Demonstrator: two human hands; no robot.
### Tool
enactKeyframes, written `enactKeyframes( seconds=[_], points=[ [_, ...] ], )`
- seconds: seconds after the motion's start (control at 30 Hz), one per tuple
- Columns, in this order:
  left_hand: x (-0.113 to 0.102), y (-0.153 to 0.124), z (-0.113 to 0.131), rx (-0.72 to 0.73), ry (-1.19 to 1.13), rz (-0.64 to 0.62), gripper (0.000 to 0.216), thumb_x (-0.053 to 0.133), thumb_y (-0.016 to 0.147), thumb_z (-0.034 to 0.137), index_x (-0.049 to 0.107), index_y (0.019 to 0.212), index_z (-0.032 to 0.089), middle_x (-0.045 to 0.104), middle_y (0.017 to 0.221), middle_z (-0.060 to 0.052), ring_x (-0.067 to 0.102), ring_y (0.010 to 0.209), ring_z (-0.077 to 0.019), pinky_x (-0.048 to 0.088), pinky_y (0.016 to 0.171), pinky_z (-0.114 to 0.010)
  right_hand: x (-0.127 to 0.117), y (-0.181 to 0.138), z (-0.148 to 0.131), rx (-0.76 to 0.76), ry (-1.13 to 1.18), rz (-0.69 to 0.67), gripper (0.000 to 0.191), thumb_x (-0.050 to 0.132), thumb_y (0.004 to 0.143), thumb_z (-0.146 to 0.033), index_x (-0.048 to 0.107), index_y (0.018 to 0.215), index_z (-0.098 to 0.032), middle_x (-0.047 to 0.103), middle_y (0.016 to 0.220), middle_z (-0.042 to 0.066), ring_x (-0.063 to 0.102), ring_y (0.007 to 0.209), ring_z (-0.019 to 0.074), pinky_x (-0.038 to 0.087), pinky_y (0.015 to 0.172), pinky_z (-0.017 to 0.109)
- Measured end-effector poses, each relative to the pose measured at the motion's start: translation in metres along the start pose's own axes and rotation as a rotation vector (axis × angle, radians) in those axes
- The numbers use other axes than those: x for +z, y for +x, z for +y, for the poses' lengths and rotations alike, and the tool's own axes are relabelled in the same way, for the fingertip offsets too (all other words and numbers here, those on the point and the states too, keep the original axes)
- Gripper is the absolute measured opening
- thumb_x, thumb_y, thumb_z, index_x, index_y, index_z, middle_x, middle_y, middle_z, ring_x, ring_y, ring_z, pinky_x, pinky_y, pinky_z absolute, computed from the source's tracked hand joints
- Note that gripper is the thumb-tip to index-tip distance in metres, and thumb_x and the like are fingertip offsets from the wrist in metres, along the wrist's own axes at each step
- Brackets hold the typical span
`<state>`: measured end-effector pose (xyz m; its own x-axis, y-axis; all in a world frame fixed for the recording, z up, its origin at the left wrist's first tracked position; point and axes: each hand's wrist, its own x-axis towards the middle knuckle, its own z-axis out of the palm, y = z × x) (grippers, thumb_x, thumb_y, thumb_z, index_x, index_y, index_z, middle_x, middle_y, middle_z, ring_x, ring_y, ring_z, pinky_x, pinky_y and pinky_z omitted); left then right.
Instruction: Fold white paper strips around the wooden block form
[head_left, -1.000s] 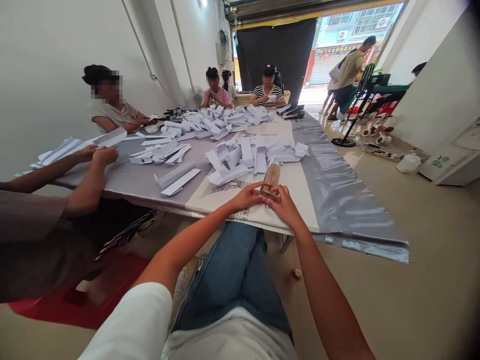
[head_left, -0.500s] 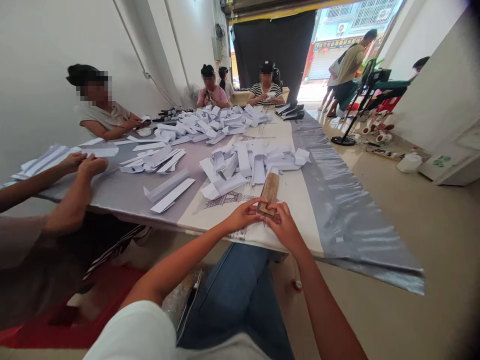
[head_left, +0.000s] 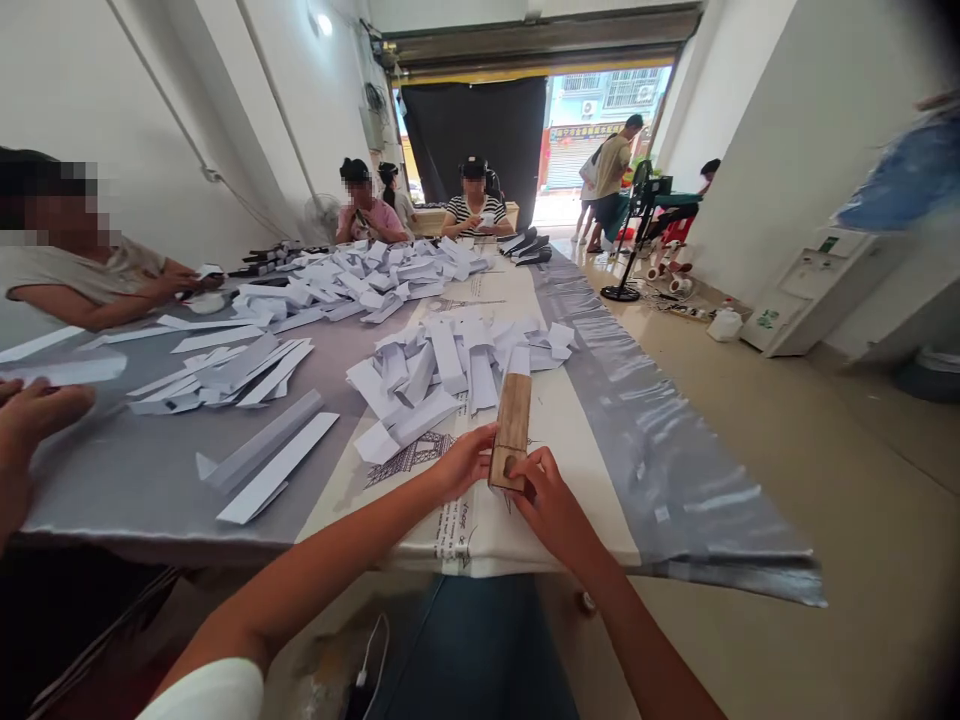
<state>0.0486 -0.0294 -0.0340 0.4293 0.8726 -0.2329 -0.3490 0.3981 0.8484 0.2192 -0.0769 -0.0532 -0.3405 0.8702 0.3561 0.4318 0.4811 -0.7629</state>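
Observation:
Over the near edge of the table I hold a narrow wooden block (head_left: 513,415), with a line across it and a dark round spot near its close end. My left hand (head_left: 471,464) grips its left side. My right hand (head_left: 541,492) closes on its near right corner, the thumb by the round spot. A white paper strip (head_left: 519,360) shows at the block's far end; whether it is inside or behind I cannot tell. Just beyond lies a heap of folded white paper pieces (head_left: 448,362).
More folded paper (head_left: 367,275) covers the table's far part, with loose strips (head_left: 277,465) at left. A co-worker's hand (head_left: 45,410) holds paper at the left edge. Other people sit around the table (head_left: 675,500). A standing fan (head_left: 630,240) and a water dispenser (head_left: 806,290) stand at right.
My view has swung right. The wooden block is tipped more upright, its face with the round spot now showing. Both hands still hold it.

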Motion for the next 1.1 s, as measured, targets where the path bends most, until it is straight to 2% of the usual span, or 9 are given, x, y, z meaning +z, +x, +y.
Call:
enactKeyframes(
  seconds=[0.17, 0.3, 0.37, 0.43, 0.5, 0.53, 0.73, 0.97, 1.1],
  points=[
    [0.014, 0.031, 0.013, -0.05, -0.178, -0.189, 0.042, 0.06, 0.079, 0.03, 0.055, 0.119, 0.015, 0.062, 0.119, -0.014, 0.061, 0.106, -0.0249, 0.047, 0.092, -0.039, -0.009, 0.003, -0.005, 0.0, -0.063, -0.054, 0.016, 0.055, 0.081, -0.017, 0.05, 0.091, -0.028, 0.04, 0.1, 0.004, 0.055, 0.072, 0.0168, 0.05, 0.067, 0.036],
    [0.01, 0.044, 0.006, -0.058, -0.295, -0.145, 0.045, 0.058, 0.08, 0.031, 0.052, 0.122, 0.018, 0.059, 0.126, -0.011, 0.06, 0.109, -0.023, 0.046, 0.095, -0.038, -0.035, 0.021, -0.006, 0.003, -0.012, -0.236, 0.022, 0.062, 0.079, -0.03, 0.053, 0.099, -0.029, 0.048, 0.101, 0.002, 0.056, 0.07, 0.0149, 0.049, 0.068, 0.033],
    [0.005, 0.045, 0.002, -0.065, -0.312, -0.101, 0.046, 0.058, 0.08, 0.034, 0.052, 0.122, 0.017, 0.059, 0.125, -0.012, 0.061, 0.107, -0.024, 0.047, 0.093, -0.039, -0.051, 0.045, -0.004, 0.057, 0.13, -0.293, 0.031, 0.061, 0.08, -0.036, 0.05, 0.108, -0.029, 0.054, 0.086, -0.001, 0.056, 0.062, 0.013, 0.048, 0.062, 0.029],
    [0.003, 0.043, 0.0, -0.047, -0.314, -0.094, 0.048, 0.058, 0.08, 0.034, 0.05, 0.123, 0.014, 0.059, 0.125, -0.014, 0.061, 0.108, -0.025, 0.046, 0.096, -0.039, -0.061, 0.077, 0.001, 0.135, 0.205, 0.006, 0.023, 0.049, 0.086, -0.045, 0.05, 0.098, -0.025, 0.053, 0.077, -0.003, 0.055, 0.06, 0.0124, 0.045, 0.056, 0.025],
    [0.005, 0.04, 0.0, -0.012, -0.299, -0.111, 0.051, 0.058, 0.081, 0.031, 0.047, 0.127, 0.012, 0.058, 0.126, -0.016, 0.061, 0.109, -0.0254, 0.042, 0.101, -0.039, -0.064, 0.11, 0.008, 0.208, 0.241, 0.309, 0.031, 0.056, 0.079, -0.051, 0.048, 0.088, -0.023, 0.053, 0.084, -0.001, 0.056, 0.071, 0.0134, 0.045, 0.056, 0.023],
    [0.006, 0.038, 0.001, 0.005, -0.284, -0.115, 0.052, 0.058, 0.082, 0.03, 0.045, 0.128, 0.012, 0.057, 0.127, -0.016, 0.06, 0.109, -0.0256, 0.04, 0.103, -0.04, -0.062, 0.124, 0.013, 0.265, 0.295, 0.353, 0.037, 0.062, 0.073, -0.053, 0.046, 0.086, -0.022, 0.054, 0.086, -0.001, 0.055, 0.071, 0.013, 0.045, 0.056, 0.023],
    [0.012, 0.035, 0.001, 0.037, -0.21, -0.129, 0.056, 0.058, 0.082, 0.027, 0.042, 0.132, 0.008, 0.06, 0.121, -0.02, 0.062, 0.107, -0.0273, 0.038, 0.104, -0.043, -0.041, 0.153, 0.043, 0.374, 0.552, 0.022, 0.041, 0.059, 0.07, -0.058, 0.051, 0.071, -0.018, 0.053, 0.06, -0.002, 0.05, 0.049, 0.0105, 0.042, 0.046, 0.023],
    [0.012, 0.037, -0.003, 0.017, -0.204, -0.075, 0.042, 0.059, 0.079, 0.025, 0.055, 0.117, 0.005, 0.059, 0.122, -0.021, 0.061, 0.107, -0.0287, 0.043, 0.1, -0.042, -0.043, 0.144, 0.061, 0.415, 0.74, -0.018, 0.015, 0.06, 0.066, -0.03, 0.059, 0.071, -0.016, 0.061, 0.062, -0.001, 0.054, 0.056, 0.0111, 0.045, 0.055, 0.023],
    [0.013, 0.036, 0.0, -0.05, -0.236, -0.043, 0.043, 0.06, 0.078, 0.022, 0.054, 0.118, 0.006, 0.061, 0.119, -0.021, 0.062, 0.105, -0.0288, 0.046, 0.096, -0.042, -0.04, 0.14, 0.055, 0.411, 0.841, -0.048, 0.017, 0.06, 0.064, -0.025, 0.063, 0.077, -0.015, 0.066, 0.07, 0.002, 0.056, 0.061, 0.0121, 0.045, 0.057, 0.023]
  ],
)
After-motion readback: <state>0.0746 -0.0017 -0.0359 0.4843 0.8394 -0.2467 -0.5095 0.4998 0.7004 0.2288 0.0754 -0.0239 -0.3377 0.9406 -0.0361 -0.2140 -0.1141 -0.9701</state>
